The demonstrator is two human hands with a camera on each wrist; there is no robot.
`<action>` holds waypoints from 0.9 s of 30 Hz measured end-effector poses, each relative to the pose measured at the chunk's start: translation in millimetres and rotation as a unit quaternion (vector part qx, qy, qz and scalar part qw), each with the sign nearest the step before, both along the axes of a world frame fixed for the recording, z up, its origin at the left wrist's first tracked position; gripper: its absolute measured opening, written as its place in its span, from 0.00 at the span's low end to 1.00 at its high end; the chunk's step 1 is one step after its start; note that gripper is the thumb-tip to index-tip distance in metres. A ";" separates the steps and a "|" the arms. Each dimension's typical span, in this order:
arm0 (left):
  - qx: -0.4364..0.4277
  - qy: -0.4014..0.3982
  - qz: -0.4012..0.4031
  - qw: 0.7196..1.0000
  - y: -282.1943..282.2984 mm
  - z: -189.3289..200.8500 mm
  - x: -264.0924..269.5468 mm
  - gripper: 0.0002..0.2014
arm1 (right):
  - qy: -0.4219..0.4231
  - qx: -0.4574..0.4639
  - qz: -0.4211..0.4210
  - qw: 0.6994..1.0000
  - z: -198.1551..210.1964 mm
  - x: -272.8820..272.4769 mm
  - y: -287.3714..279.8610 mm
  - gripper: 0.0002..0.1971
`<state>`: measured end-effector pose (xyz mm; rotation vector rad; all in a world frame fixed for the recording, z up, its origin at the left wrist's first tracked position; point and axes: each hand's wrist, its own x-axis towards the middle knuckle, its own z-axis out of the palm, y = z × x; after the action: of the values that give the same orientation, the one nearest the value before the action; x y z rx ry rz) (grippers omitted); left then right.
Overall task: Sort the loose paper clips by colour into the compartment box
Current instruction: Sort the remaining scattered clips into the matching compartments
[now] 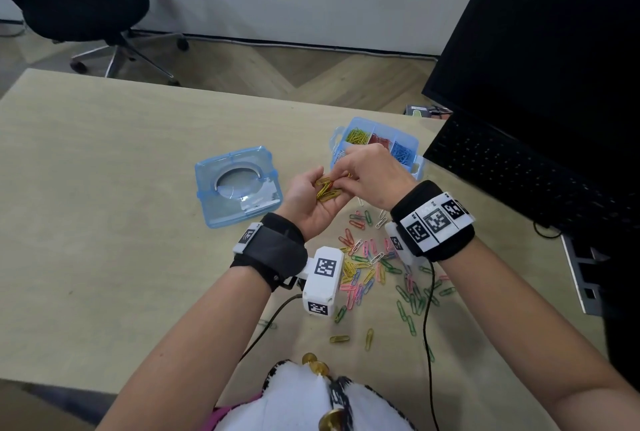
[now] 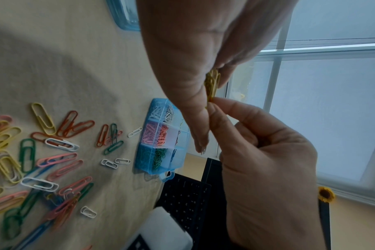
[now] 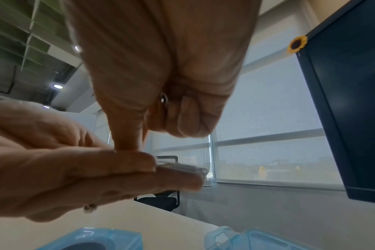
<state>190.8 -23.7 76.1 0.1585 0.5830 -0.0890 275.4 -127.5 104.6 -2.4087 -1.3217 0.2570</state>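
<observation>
Left hand: the left hand (image 1: 313, 202) is turned palm up above the pale wooden table (image 1: 114, 195), fingers cupped round a small bunch of yellow wire paper clips (image 1: 327, 189).
Right hand: the right hand (image 1: 372, 176) reaches across, thumb and forefinger pinched on the bunch's end; its other fingers are curled in.
Box: the translucent blue plastic compartment box (image 1: 414, 167) stands open just beyond the hands, with yellow, red, blue, white, pink and green clips in separate cells.
Lid: the blue plastic lid (image 1: 237, 186) lies left of the hands.
Loose clips: a mixed-colour scatter of paper clips (image 1: 374, 267) lies between the wrists.
Background: a black keyboard (image 1: 519, 167) lies at right.
</observation>
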 end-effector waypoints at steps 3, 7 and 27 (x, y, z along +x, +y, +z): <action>0.007 -0.001 -0.006 1.000 2.1 -1.9 0.2 0.25 | -0.004 0.006 0.015 1.000 -1.1 1.8 -2.4 0.06; 0.029 0.002 -0.008 1.000 8.6 -7.4 1.8 0.26 | 0.103 0.068 -0.019 0.992 2.1 2.2 -16.4 0.02; 0.040 0.123 -0.057 0.990 15.9 -43.6 20.4 0.17 | 0.692 0.374 -0.297 0.542 -55.3 10.3 -64.9 0.21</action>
<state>211.1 -7.8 32.5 0.2608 0.8235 -0.1977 285.6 -192.4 49.2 -1.0169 0.2104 0.8869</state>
